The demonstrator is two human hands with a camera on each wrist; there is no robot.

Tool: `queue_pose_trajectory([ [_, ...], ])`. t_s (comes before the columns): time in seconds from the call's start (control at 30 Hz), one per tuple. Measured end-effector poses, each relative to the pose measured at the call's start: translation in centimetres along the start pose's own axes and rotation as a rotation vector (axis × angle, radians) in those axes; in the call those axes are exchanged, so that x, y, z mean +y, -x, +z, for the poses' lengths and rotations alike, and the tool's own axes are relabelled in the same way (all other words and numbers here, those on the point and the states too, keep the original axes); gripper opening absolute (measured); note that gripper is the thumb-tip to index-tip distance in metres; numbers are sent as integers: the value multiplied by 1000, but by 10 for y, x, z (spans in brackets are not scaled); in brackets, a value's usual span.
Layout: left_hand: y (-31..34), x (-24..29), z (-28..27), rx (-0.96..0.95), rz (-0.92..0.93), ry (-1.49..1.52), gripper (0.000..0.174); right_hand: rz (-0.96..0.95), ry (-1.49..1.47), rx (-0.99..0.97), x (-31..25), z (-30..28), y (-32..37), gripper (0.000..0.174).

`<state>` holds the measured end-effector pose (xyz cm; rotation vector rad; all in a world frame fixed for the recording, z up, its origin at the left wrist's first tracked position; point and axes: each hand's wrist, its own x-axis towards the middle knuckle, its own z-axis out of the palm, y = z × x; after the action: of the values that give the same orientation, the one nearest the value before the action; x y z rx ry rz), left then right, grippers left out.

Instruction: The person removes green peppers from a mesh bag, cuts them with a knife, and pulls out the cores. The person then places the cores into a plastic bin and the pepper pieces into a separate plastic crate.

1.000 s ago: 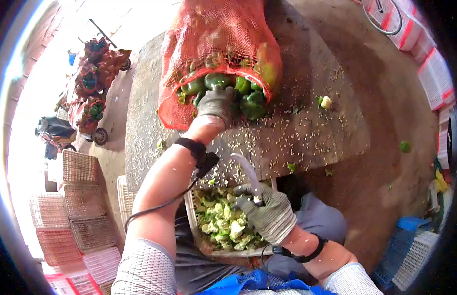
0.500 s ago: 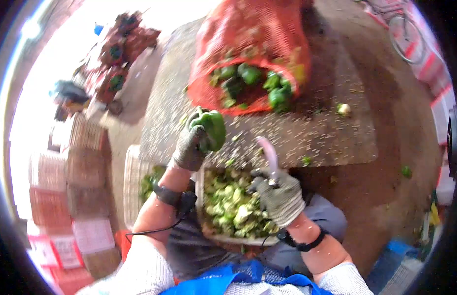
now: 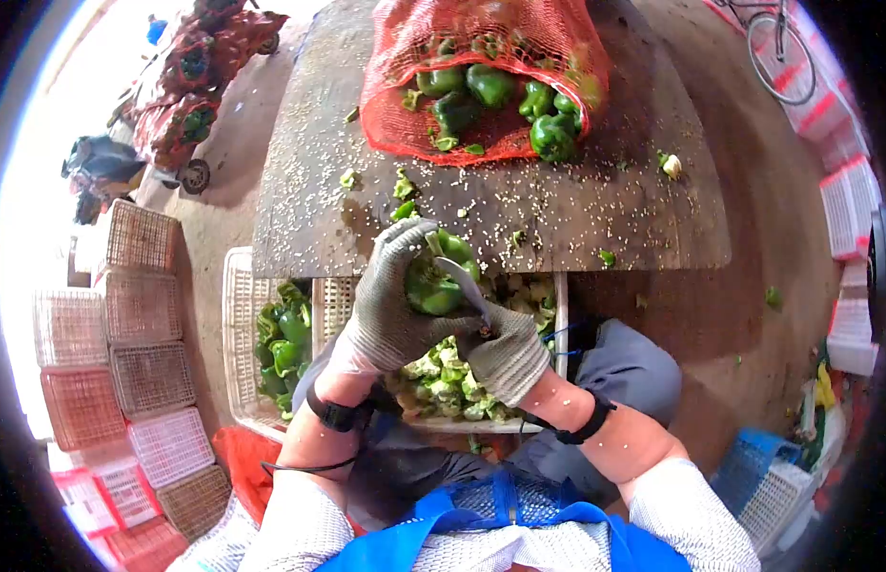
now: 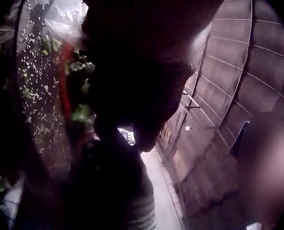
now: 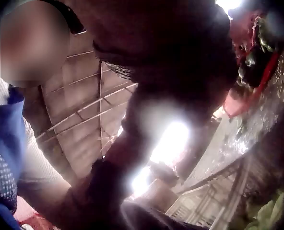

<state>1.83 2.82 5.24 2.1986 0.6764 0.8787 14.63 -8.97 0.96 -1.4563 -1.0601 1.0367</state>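
In the head view my gloved left hand [image 3: 387,303] grips a green bell pepper [image 3: 433,289], its stem toward the upper left. My right hand [image 3: 506,355], also gloved, holds a small curved knife [image 3: 465,282], its blade lying against the pepper. Below both hands, light green pepper cores [image 3: 445,374] fill a white crate [image 3: 563,324]. On the board [image 3: 319,210] a red mesh sack [image 3: 481,29] lies with its mouth toward me, showing several green peppers [image 3: 490,86]. Both wrist views are dark, and hide the pepper and blade.
Green peppers [image 3: 288,355] lie in a second white crate [image 3: 239,315] to the left. Seeds and scraps dot the board. Stacked crates [image 3: 152,377] stand farther left, beyond them a loaded cart [image 3: 181,105]. A blue crate [image 3: 762,477] is at lower right, a bicycle [image 3: 782,57] at upper right.
My left hand has drawn a pepper out of the sack and brought it back over the crate. The right hand has raised the knife to meet it.
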Motion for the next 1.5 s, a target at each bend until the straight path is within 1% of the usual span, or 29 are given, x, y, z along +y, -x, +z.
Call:
queue_pose_trajectory([
  [0.03,-4,2,1,22,106,-83,93,-83,46,42,0,5,-3,18],
  [0.1,3,12,8,147,-177,20,91,-259,143,111,2,13,-11,16],
  [0.13,1,15,15,273,-278,207,90,-224,199,120,12,20,-16,14],
  [0.2,-12,24,15,489,-503,521,85,-231,227,148,2,32,-28,12],
  [0.23,-18,23,11,581,-543,750,70,-236,240,157,-3,39,-32,12],
  [0.3,-19,-1,-3,557,-451,1059,55,-171,211,84,0,51,-31,10],
  [0.33,-22,-10,-5,659,-436,1018,47,-139,215,60,4,55,-25,11],
  [0.37,-14,-30,-14,604,-472,1161,45,-104,222,38,12,58,-18,12],
  [0.43,-16,-49,-21,699,-617,1346,48,-5,188,18,40,49,-7,15],
  [0.5,-6,-56,-21,552,-644,1274,50,162,150,6,41,25,-5,16],
  [0.53,1,-58,-18,479,-660,1239,51,101,165,35,29,10,-4,17],
  [0.57,7,-64,-11,336,-597,1171,58,73,170,66,12,-2,-9,19],
  [0.6,7,-64,-2,187,-496,1108,58,45,176,98,-5,-13,-14,21],
  [0.67,13,-46,15,130,-500,1086,72,-151,142,81,-23,-20,-22,51],
  [0.7,13,-35,22,102,-501,1074,83,-179,196,36,-28,-23,-23,61],
  [0.73,12,-25,20,57,-559,1062,85,-210,249,-7,-33,-27,-25,71],
  [0.8,9,-20,15,-29,-657,1026,85,-225,236,30,13,-25,-22,76],
  [0.83,11,-23,16,-63,-710,1005,83,-171,202,21,11,-24,-20,78],
  [0.87,15,-23,18,-54,-722,1036,80,-117,168,13,9,-24,-18,79],
  [0.93,14,-12,16,-64,-697,943,82,-63,309,8,11,-25,-14,78],
  [1.07,15,2,22,-90,-609,717,79,-151,265,-9,-4,-30,-14,80],
  [1.1,16,1,28,-83,-630,710,80,-166,266,-49,-9,-33,-15,82],
  [1.17,14,13,32,-40,-701,670,84,-298,234,-20,-3,-34,-17,83],
  [1.2,14,9,36,-19,-667,597,85,-253,126,-64,1,-34,-19,85],
  [1.3,0,32,27,-45,-633,461,85,-316,49,-67,-6,-35,-18,87],
  [1.37,-1,35,25,-116,-645,501,75,-339,177,-36,-3,-39,-15,91],
  [1.43,5,21,26,-206,-670,529,65,-246,257,-23,-3,-41,-9,92],
  [1.47,9,18,28,-190,-674,594,64,-338,326,25,-3,-41,-9,92],
  [1.5,11,18,26,-208,-674,644,65,-317,339,7,-6,-42,-6,91],
])
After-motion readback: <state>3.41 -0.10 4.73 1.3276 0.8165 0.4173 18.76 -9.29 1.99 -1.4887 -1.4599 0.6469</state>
